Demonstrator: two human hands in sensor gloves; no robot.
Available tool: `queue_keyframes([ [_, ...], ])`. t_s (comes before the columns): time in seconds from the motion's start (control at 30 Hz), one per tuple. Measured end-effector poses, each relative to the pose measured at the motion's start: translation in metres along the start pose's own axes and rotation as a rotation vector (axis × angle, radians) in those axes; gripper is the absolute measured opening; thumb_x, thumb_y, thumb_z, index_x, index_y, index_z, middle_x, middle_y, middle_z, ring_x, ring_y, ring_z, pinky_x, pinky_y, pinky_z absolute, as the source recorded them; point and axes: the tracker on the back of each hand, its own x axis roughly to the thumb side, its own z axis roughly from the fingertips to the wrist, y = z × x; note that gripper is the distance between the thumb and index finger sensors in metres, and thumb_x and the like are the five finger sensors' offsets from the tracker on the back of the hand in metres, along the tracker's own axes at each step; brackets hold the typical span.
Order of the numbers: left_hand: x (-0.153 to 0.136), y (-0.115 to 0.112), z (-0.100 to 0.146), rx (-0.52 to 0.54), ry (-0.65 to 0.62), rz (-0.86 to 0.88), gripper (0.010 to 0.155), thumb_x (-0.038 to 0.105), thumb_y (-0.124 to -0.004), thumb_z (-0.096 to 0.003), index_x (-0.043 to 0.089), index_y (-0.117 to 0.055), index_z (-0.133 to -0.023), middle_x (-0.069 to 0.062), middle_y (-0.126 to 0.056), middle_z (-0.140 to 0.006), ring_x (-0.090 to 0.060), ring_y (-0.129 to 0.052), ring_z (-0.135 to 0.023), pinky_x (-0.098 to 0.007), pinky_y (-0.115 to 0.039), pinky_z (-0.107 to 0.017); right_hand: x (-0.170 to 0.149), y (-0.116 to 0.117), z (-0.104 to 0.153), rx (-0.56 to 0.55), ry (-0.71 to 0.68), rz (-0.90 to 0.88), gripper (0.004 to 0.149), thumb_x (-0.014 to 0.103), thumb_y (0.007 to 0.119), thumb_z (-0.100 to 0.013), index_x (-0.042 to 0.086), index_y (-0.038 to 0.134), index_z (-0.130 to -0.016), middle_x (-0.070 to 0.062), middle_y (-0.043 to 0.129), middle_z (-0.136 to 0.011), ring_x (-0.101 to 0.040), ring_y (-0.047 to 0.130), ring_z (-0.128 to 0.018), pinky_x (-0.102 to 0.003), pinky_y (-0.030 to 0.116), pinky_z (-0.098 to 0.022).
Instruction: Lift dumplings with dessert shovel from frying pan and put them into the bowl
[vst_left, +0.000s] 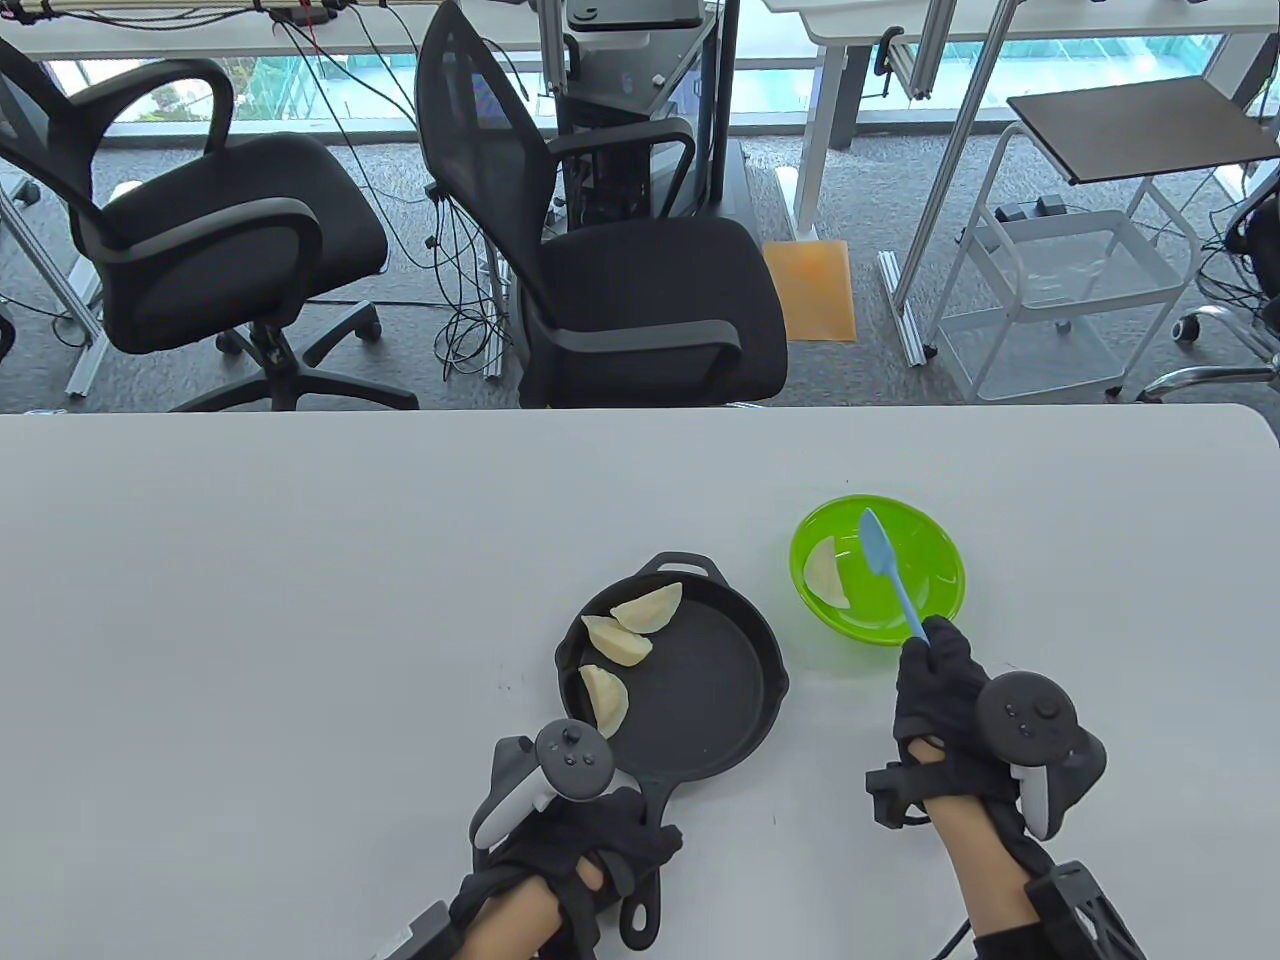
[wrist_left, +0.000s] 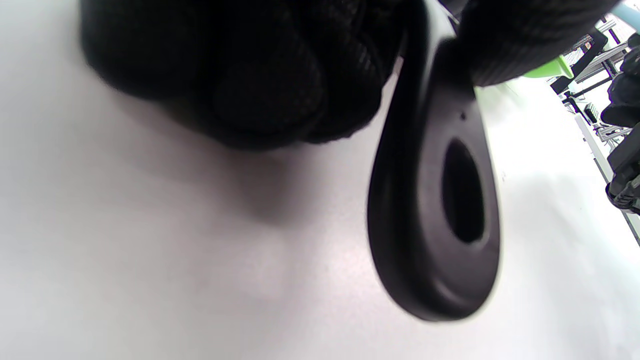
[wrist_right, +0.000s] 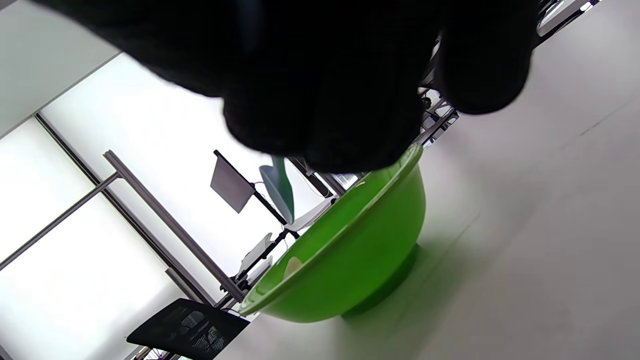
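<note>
Pan: black, on white surface; three dumplings inside.
Bowl: green, right of pan; one dumpling inside.
Left hand: grasping pan handle.
Right hand: grasping blue shovel, blade over bowl.

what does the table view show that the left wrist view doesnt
Only the table view: three dumplings in the frying pan, one dumpling in the bowl, and the right hand holding the blue dessert shovel.
Only the left wrist view: the hanging hole in the handle's end.
Both: the left hand gripping the pan handle, a sliver of green bowl, and the white table.
</note>
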Motion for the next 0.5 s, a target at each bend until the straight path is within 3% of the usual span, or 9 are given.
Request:
queue_keyframes([
  [0.3, 0.0, 0.0, -0.001, -0.002, 0.0, 0.0, 0.067, 0.072, -0.074, -0.0481, 0.024, -0.074, -0.095, 0.006, -0.102, -0.064, -0.026, -0.105, -0.043, -0.045, -0.088, -0.039, 0.025, 0.01, 0.017, 0.07, -0.183, -0.08, 0.059, 0.042, 0.078, -0.051, 0.004, 0.076, -0.096, 0.001, 0.098, -0.06, -0.024, 0.102, -0.044, -0.06, 0.073, -0.055],
  [0.5, -0.001, 0.0, -0.001, -0.003, 0.0, 0.002, 0.067, 0.072, -0.074, -0.0481, 0.024, -0.074, -0.095, 0.006, -0.102, -0.064, -0.026, -0.105, -0.043, -0.045, -0.088, -0.038, 0.04, 0.026, 0.03, 0.179, -0.309, -0.128, 0.059, 0.043, 0.078, -0.051, 0.004, 0.077, -0.095, 0.002, 0.098, -0.059, -0.024, 0.102, -0.044, -0.06, 0.074, -0.055],
])
